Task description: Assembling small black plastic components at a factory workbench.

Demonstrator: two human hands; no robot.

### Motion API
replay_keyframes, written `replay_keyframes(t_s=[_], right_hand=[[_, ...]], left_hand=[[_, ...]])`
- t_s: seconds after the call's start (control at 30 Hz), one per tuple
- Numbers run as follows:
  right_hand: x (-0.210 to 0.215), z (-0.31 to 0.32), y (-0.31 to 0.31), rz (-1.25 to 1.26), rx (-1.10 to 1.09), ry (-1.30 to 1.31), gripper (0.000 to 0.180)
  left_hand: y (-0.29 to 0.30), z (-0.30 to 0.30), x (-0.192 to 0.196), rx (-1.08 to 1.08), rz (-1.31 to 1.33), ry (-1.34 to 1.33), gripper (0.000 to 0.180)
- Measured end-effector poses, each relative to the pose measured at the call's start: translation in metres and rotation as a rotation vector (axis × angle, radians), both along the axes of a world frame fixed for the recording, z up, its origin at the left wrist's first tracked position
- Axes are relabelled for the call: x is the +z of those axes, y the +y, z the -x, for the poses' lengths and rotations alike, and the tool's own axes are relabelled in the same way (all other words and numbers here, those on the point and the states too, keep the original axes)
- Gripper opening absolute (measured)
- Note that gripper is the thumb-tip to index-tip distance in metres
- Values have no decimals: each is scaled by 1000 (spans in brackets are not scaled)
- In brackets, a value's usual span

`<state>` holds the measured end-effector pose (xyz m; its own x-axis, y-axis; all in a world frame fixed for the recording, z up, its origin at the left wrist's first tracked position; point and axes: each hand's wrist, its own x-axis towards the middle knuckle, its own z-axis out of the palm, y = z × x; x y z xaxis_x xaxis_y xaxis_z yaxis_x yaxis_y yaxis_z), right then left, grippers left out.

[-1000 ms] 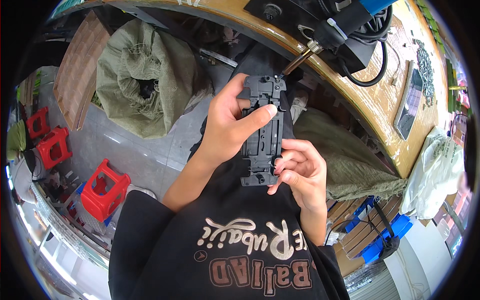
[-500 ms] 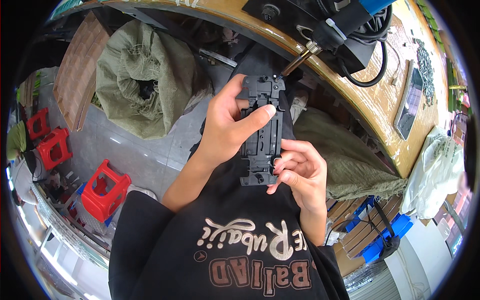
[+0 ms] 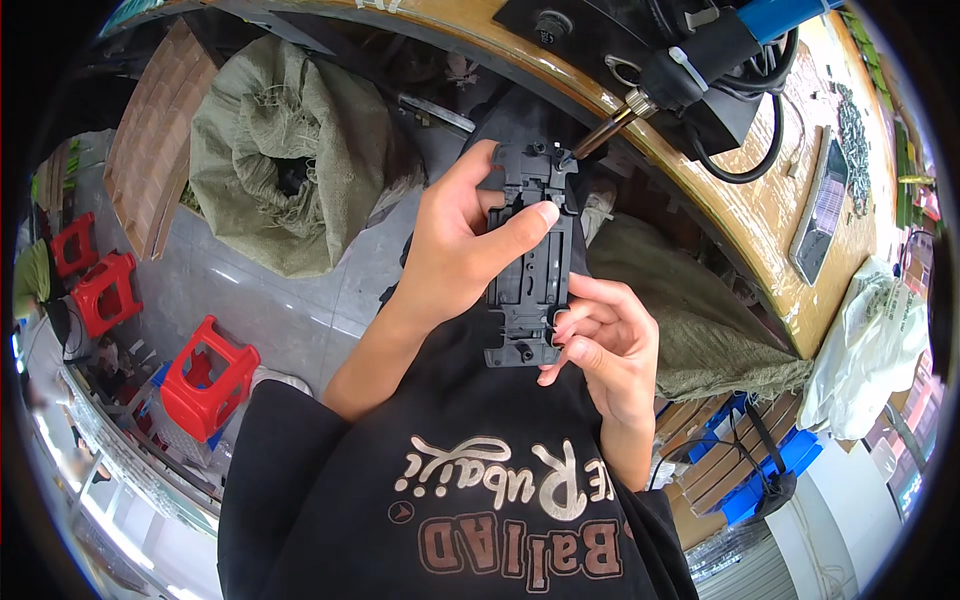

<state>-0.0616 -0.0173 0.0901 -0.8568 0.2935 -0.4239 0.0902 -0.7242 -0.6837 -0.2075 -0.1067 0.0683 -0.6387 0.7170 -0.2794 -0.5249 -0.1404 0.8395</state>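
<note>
One long black moulded-plastic part (image 3: 528, 285): before your black printed shirt (image 3: 350, 500), lengthwise away from you. Your left hand (image 3: 455, 245): clamped on its left side, thumb across the face. Your right hand (image 3: 612, 350): apart from the left, fingers curled at the lower right edge; whether clamped, cannot tell. One blue-and-black soldering iron (image 3: 690, 72): tip at the part's far right corner.

Readable lettering stands on the black short-sleeved fabric top (image 3: 330, 500), upside down in this view: 1 row of cream flowing script (image 3: 520, 478) and, nearer the lower edge, 1 row of brown outlined block letters (image 3: 520, 545). White painted marks (image 3: 378, 4) on the brown wooden table (image 3: 470, 30) are cropped, unreadable.
</note>
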Motion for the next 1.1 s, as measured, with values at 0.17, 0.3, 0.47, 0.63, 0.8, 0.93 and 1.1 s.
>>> replay_keyframes(t_s=[0.17, 0.3, 0.47, 0.63, 0.8, 0.93, 1.1], right_hand=[[0, -1, -1, 17, -11, 14, 41], [-1, -1, -1, 2, -5, 13, 42], [-5, 0, 0, -64, 33, -52, 39], [-15, 2, 0, -131, 64, -67, 38], [-19, 1, 1, -171, 88, -73, 37], [-19, -5, 1, -155, 81, -81, 37], [-18, -17, 3, -81, 98, -86, 39]], left_hand=[[-1, 1, 2, -15, 20, 0, 27], [-1, 1, 2, -14, 31, 48, 26], [-1, 2, 4, -20, 62, 121, 26], [-2, 2, 0, -26, 170, 317, 27], [-3, -1, -5, -24, 165, 318, 27], [-3, -9, -8, -29, 99, 169, 29], [-3, -27, -16, -110, 101, 189, 33]])
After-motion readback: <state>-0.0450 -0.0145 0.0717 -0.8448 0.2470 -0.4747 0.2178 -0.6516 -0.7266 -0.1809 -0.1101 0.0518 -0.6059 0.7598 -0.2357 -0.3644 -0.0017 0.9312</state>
